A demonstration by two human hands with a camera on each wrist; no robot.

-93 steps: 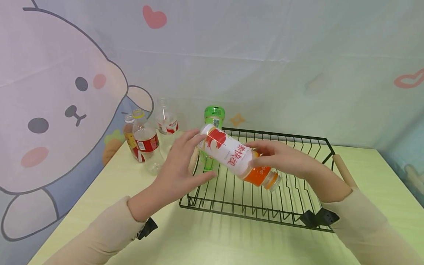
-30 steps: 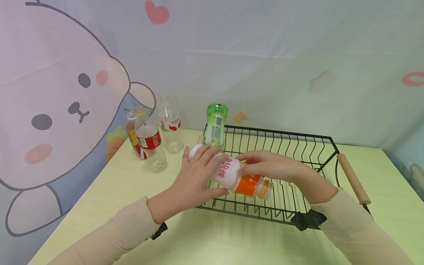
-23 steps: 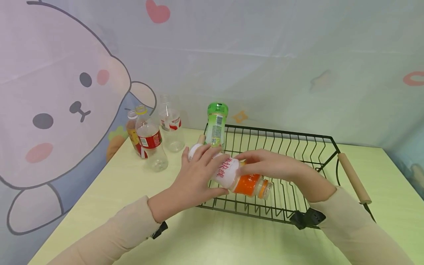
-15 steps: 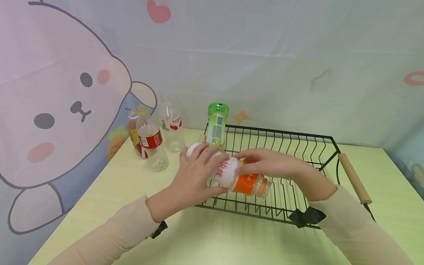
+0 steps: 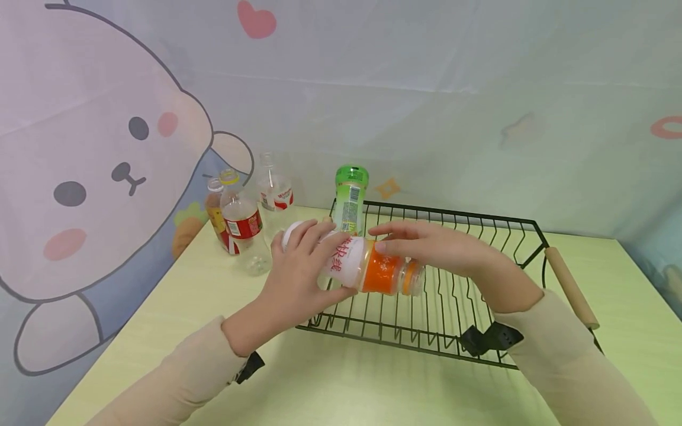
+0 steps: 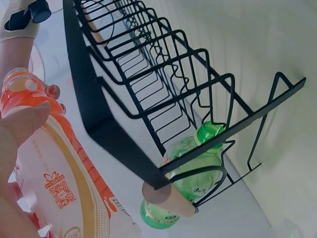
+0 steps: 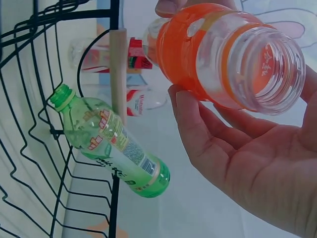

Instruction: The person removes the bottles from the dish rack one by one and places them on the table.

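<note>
A drink bottle [image 5: 346, 260] with a white label, red characters and an orange band lies sideways in the air over the rack's left part. Its uncapped mouth points right. My left hand [image 5: 295, 275] grips the white end, thumb below and fingers over the top. At the orange band, my right hand [image 5: 426, 248] has its fingers loosely extended, fingertips right at the bottle's upper edge. In the right wrist view the orange band [image 6: 29, 96] of the bottle is seen mouth-on, with the right palm [image 7: 257, 173] spread below. A black wire rack [image 5: 415, 337] stands beneath.
A green bottle [image 5: 348, 204] leans base-up in the rack's left end. Left of the rack stand a red-labelled clear bottle [image 5: 245, 234], another clear bottle [image 5: 274, 195] and a brownish bottle [image 5: 215, 219]. Wooden handle [image 5: 570, 287] marks the rack's right end.
The held bottle has shifted left and up and turned more level. My left hand moved with it from around its middle, while the right hand's fingers have loosened and sit higher at the orange band.
</note>
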